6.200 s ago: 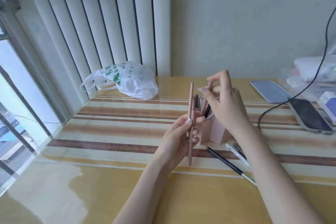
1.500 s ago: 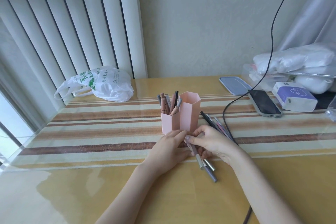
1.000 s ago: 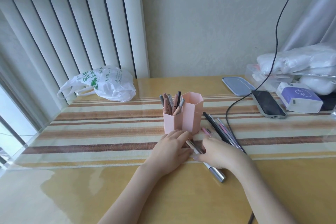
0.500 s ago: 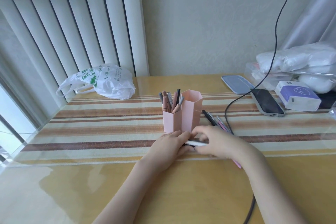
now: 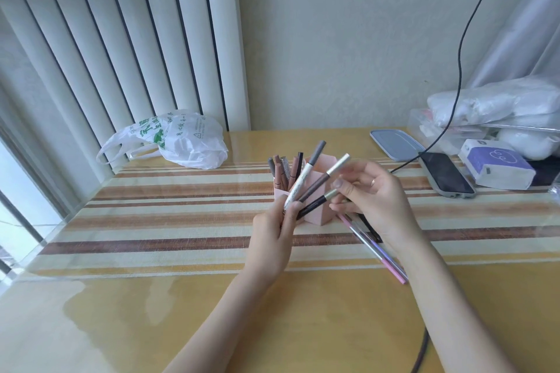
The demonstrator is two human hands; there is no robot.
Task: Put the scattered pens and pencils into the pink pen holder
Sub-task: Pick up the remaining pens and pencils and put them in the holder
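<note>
The pink pen holder [image 5: 317, 217] stands mid-table on the striped mat, with several pens [image 5: 285, 171] upright in its left compartment. In front of it my left hand [image 5: 272, 235] grips the lower ends of three pens fanned up and to the right: a white one [image 5: 300, 180], a brown one [image 5: 318, 183] and a dark one [image 5: 313, 204]. My right hand [image 5: 377, 200] pinches the dark pen's silver end between thumb and fingers. More pens lie on the table under my right wrist: pink and lilac ones [image 5: 377, 250] and a black one [image 5: 368, 225], partly hidden.
A white plastic bag [image 5: 178, 141] lies at the back left. At the right are a blue lid [image 5: 394, 144], a phone [image 5: 444, 174] with a black cable [image 5: 460, 39], a purple tissue pack [image 5: 497, 165] and white bundles [image 5: 491, 106].
Both hands were flat on the table gathering pens beside the holder. Now they are raised in front of it, the left holding three fanned pens and the right pinching one.
</note>
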